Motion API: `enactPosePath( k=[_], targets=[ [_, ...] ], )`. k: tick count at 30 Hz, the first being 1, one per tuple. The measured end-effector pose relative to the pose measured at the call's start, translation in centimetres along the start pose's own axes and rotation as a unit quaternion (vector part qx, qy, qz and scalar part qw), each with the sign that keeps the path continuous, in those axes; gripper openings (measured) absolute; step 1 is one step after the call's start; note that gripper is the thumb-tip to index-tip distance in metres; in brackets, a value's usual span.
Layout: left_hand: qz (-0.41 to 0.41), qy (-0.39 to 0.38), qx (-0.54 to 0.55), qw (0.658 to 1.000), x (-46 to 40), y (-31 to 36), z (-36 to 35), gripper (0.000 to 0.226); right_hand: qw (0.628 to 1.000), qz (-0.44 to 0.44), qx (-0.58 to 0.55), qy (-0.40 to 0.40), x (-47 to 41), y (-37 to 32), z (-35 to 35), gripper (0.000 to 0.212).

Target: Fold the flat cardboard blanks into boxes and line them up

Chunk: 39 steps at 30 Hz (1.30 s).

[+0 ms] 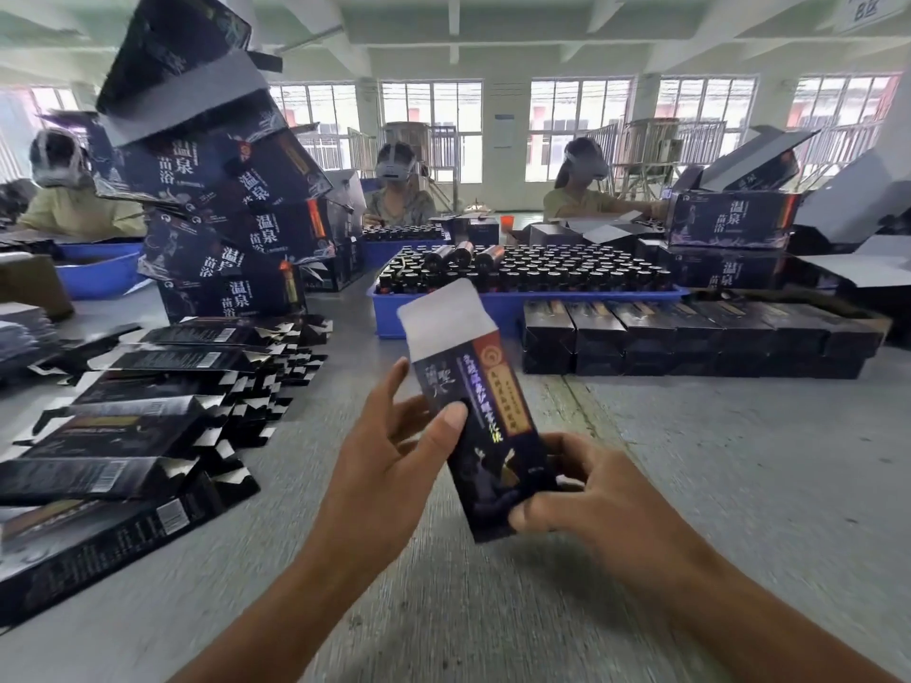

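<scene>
Head view: 1 dark printed carton is held upright above the grey table, its white top flap open. The left hand pinches its side, thumb across the front; the right hand grips the bottom end. Likely step: closing the bottom. Next, tuck the top flap, then add it to the row of finished boxes. Flat blanks lie left.

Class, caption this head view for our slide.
Both hands, left and right, hold a half-formed dark box, top flap open.
</scene>
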State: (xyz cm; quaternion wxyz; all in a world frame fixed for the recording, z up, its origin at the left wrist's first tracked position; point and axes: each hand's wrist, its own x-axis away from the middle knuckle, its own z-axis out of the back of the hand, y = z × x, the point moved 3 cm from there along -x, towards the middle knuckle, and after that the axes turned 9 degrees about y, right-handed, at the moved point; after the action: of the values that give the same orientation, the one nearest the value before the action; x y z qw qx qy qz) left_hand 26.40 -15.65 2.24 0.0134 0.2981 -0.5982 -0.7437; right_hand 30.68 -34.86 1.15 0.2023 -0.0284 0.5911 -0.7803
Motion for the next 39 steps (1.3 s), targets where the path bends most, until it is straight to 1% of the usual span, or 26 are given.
enactPosePath(
  k=[2,3,5,7,10,13,17,20,24,26,29,31,34,38,39],
  targets=[
    [0.002,-0.007,0.045,0.999,-0.2,0.1,0.0,0.058,1.000,0.005,0.025,-0.013,0.1,0.0,-0.3,0.051],
    [0.003,-0.005,0.057,0.998,-0.2,0.2,0.0,0.060,1.000,0.011,0.025,-0.004,0.2,-0.1,-0.3,0.047],
    [0.009,0.000,0.065,0.998,-0.1,0.0,0.0,0.069,0.999,0.029,0.004,0.039,0.1,-0.5,0.0,0.047],
    [0.009,-0.012,0.066,0.998,0.3,-0.2,-0.3,0.067,0.994,0.055,-0.034,0.092,0.0,-1.0,0.7,0.053],
    [-0.015,-0.036,0.049,0.998,1.0,-0.2,-1.0,0.063,0.982,0.097,-0.091,0.136,-0.2,-1.5,1.5,0.039],
    [-0.053,-0.043,0.029,0.997,1.4,0.2,-1.1,0.064,0.979,0.120,-0.100,0.129,-0.2,-1.6,1.6,0.033],
    [-0.086,-0.053,0.009,0.995,1.6,0.3,-1.1,0.058,0.979,0.153,-0.068,0.120,0.1,-2.1,1.4,0.038],
    [-0.081,-0.060,0.020,0.995,1.5,0.1,-1.0,0.053,0.979,0.165,-0.044,0.112,0.2,-2.4,1.3,0.042],
    [-0.080,-0.067,0.035,0.994,1.3,-0.1,-0.8,0.050,0.981,0.166,-0.010,0.099,0.2,-2.3,1.3,0.041],
    [-0.083,-0.057,0.042,0.994,1.2,0.1,-0.6,0.042,0.982,0.163,-0.003,0.096,0.3,-2.3,1.3,0.037],
    [-0.094,-0.018,0.037,0.995,0.9,0.6,-0.4,0.027,0.982,0.163,-0.015,0.094,0.5,-2.4,1.2,0.033],
    [-0.118,0.006,0.028,0.993,0.9,1.0,-0.3,0.026,0.981,0.169,-0.024,0.095,0.5,-2.4,1.1,0.033],
    [-0.151,0.020,0.022,0.988,1.0,1.6,-0.2,0.025,0.975,0.187,-0.040,0.109,0.7,-2.9,0.9,0.032],
    [-0.166,0.030,0.037,0.985,1.2,2.0,-0.2,0.023,0.969,0.193,-0.092,0.123,0.9,-3.2,1.1,0.016],
    [-0.164,0.033,0.038,0.985,1.2,2.1,-0.2,0.023,0.969,0.190,-0.094,0.123,0.9,-3.2,1.1,0.017]
  ],
)
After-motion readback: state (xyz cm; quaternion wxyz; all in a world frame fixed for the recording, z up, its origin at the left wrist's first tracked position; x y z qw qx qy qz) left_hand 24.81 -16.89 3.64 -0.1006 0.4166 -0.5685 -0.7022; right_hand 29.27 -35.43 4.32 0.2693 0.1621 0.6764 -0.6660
